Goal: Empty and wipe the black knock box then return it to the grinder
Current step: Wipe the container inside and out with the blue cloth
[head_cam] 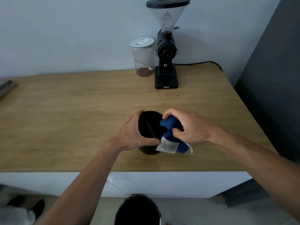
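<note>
The black knock box (pixel 150 125) stands upright near the front middle of the wooden counter, a thin bar crossing its dark mouth. My left hand (pixel 133 133) wraps around its left side and front rim. A bunched blue cloth (pixel 171 127) with a white label presses on the box's right rim, and my right hand (pixel 186 127) clutches it. The black grinder (pixel 166 51) with a clear hopper stands at the back of the counter, apart from the box.
A clear jar (pixel 143 57) with a white lid and brown grounds stands left of the grinder. The grinder's cable (pixel 198 63) runs right along the wall. A black bin (pixel 138 210) sits on the floor below the wooden counter (pixel 65 119). A dark panel (pixel 272 78) borders the right.
</note>
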